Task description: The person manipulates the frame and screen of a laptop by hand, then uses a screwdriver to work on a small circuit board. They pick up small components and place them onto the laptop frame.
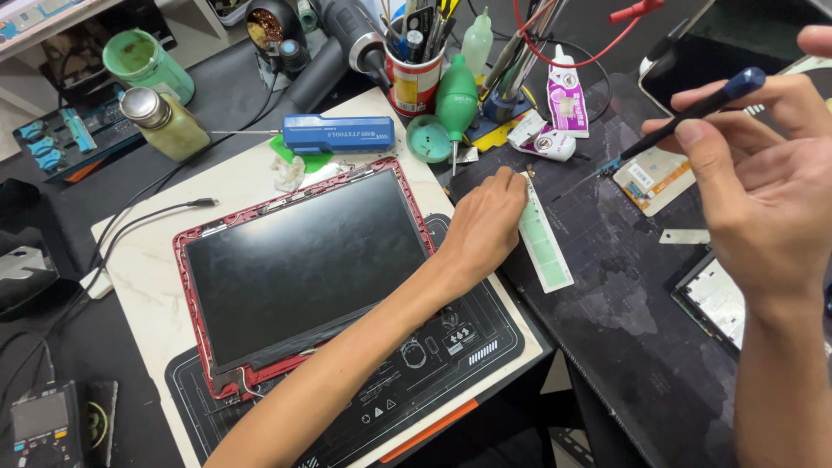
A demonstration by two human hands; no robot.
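Observation:
My left hand (485, 221) reaches across the bench and rests palm down, its fingertips on a long pale green strip (544, 243) lying on the dark mat. My right hand (763, 191) is raised at the right, holding a slim screwdriver (685, 117) with a dark blue handle between thumb and fingers, tip pointing down-left. A laptop screen panel in a red frame (299, 260) lies flat on the white board, under my left forearm.
A can of tools (414, 82), a green air blower (456, 104), a blue tool (338, 134), glue tubes (565, 91), two jars (165, 121) and a multimeter (43, 425) ring the bench. Small boards (715, 299) lie at the right.

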